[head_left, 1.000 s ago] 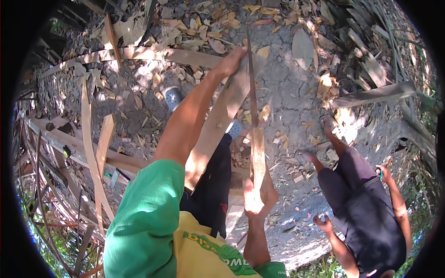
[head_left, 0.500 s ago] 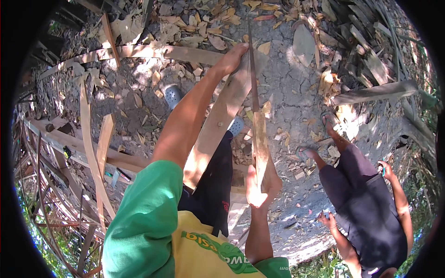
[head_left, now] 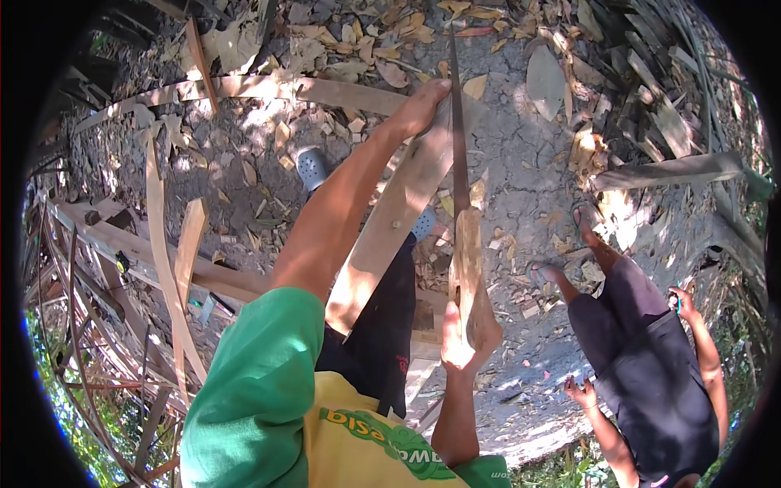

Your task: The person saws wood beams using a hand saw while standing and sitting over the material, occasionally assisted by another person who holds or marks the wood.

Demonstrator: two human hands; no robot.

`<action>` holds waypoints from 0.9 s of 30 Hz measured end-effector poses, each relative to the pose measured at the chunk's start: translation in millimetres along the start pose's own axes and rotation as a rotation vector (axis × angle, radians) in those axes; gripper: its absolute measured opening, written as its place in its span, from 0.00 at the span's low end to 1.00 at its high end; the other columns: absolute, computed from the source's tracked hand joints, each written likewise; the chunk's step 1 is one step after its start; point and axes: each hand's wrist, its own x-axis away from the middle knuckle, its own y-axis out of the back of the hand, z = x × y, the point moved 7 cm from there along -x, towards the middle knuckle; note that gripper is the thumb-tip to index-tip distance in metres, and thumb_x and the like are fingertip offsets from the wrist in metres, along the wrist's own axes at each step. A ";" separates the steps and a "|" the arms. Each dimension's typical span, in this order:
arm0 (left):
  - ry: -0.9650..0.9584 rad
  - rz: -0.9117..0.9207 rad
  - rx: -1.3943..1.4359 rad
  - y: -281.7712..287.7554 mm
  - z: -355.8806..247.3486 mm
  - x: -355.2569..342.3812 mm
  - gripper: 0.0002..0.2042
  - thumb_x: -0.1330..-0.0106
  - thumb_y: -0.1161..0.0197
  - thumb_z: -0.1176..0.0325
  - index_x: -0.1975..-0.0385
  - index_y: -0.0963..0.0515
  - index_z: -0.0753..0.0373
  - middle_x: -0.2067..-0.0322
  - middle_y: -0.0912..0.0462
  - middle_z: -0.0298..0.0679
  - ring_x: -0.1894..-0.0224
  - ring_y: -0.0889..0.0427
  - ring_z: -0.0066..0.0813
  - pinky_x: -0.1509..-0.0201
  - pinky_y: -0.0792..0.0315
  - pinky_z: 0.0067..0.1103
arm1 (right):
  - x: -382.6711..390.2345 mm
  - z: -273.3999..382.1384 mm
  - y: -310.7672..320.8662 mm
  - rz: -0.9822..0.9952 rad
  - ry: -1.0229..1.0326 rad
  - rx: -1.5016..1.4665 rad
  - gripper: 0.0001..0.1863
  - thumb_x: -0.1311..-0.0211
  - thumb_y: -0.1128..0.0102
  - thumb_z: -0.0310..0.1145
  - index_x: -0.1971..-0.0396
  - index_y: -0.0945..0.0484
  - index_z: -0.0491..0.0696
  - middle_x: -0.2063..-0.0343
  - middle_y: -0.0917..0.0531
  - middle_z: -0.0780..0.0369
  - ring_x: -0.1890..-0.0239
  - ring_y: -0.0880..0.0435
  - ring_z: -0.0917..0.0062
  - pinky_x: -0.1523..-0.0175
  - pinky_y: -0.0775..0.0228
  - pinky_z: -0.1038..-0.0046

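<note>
A long wooden plank (head_left: 396,220) slants from my lap out to its far end above the ground. My left hand (head_left: 427,107) grips that far end, its fingers at the edge beside the saw blade. My right hand (head_left: 458,346) is closed round the wooden handle (head_left: 467,260) of a handsaw, thumb lying along the near side. The narrow dark saw blade (head_left: 459,150) points away from me and crosses the plank's far right corner. My right fingers are mostly hidden behind the handle.
A person in dark clothes (head_left: 651,358) stands at the right. Wooden strips (head_left: 163,236) and a beam (head_left: 146,248) lie left. Dry leaves (head_left: 390,73) and wood offcuts cover the ground ahead. A board (head_left: 667,172) lies at the far right.
My right hand has drawn the saw slightly back toward me along the plank's end. The whole view has shifted a little. My left hand keeps its hold on the plank.
</note>
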 end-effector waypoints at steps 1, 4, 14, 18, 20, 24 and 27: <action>0.006 -0.004 0.000 1.9 1.7 -2.7 0.22 0.21 0.58 0.56 0.46 0.26 0.70 0.48 0.23 0.45 0.43 0.27 0.34 0.33 0.39 0.28 | -5.9 -2.9 -2.8 0.006 -0.002 -0.001 0.32 0.41 0.34 0.23 0.34 0.26 0.40 0.74 0.17 0.62 0.75 0.24 0.85 0.67 0.29 0.80; 0.134 0.077 0.148 -8.8 12.8 -4.4 0.22 0.21 0.57 0.56 0.44 0.26 0.70 0.45 0.24 0.46 0.39 0.29 0.35 0.31 0.40 0.28 | -35.4 -12.6 -24.1 0.083 -0.145 -0.077 0.31 0.42 0.35 0.21 0.35 0.26 0.41 0.75 0.18 0.64 0.76 0.25 0.89 0.69 0.29 0.81; 0.094 0.026 0.128 -9.2 10.4 -2.0 0.22 0.21 0.56 0.54 0.46 0.26 0.69 0.49 0.23 0.42 0.45 0.28 0.30 0.34 0.38 0.26 | -41.9 -20.3 -27.0 0.028 -0.227 -0.125 0.29 0.42 0.36 0.20 0.37 0.24 0.42 0.75 0.18 0.67 0.74 0.25 0.89 0.68 0.31 0.81; 0.134 0.011 0.142 0.5 20.6 -5.0 0.25 0.21 0.57 0.53 0.41 0.27 0.70 0.46 0.23 0.46 0.40 0.27 0.35 0.31 0.39 0.27 | -5.2 -1.4 -6.2 0.031 -0.238 -0.111 0.29 0.41 0.36 0.21 0.37 0.24 0.40 0.75 0.19 0.68 0.74 0.26 0.91 0.68 0.31 0.83; 0.116 0.005 0.082 -1.7 16.7 -3.2 0.26 0.21 0.57 0.52 0.40 0.28 0.70 0.44 0.23 0.47 0.38 0.28 0.37 0.30 0.40 0.27 | 7.8 0.0 6.2 0.021 -0.245 -0.056 0.26 0.41 0.36 0.20 0.40 0.23 0.38 0.77 0.22 0.71 0.74 0.27 0.91 0.68 0.31 0.82; 0.139 0.036 0.092 -10.1 5.8 -0.5 0.27 0.21 0.57 0.52 0.38 0.29 0.71 0.38 0.25 0.50 0.34 0.30 0.40 0.28 0.42 0.28 | -55.1 -14.7 -27.4 0.050 -0.346 -0.210 0.21 0.41 0.37 0.18 0.46 0.20 0.37 0.75 0.23 0.71 0.75 0.30 0.91 0.70 0.34 0.83; 0.124 -0.006 -0.027 -5.4 10.4 7.1 0.28 0.20 0.59 0.48 0.35 0.31 0.65 0.35 0.29 0.44 0.32 0.33 0.34 0.26 0.46 0.27 | -40.3 -12.5 -24.1 0.063 -0.300 -0.110 0.23 0.40 0.39 0.16 0.43 0.21 0.37 0.73 0.22 0.71 0.75 0.30 0.91 0.70 0.35 0.85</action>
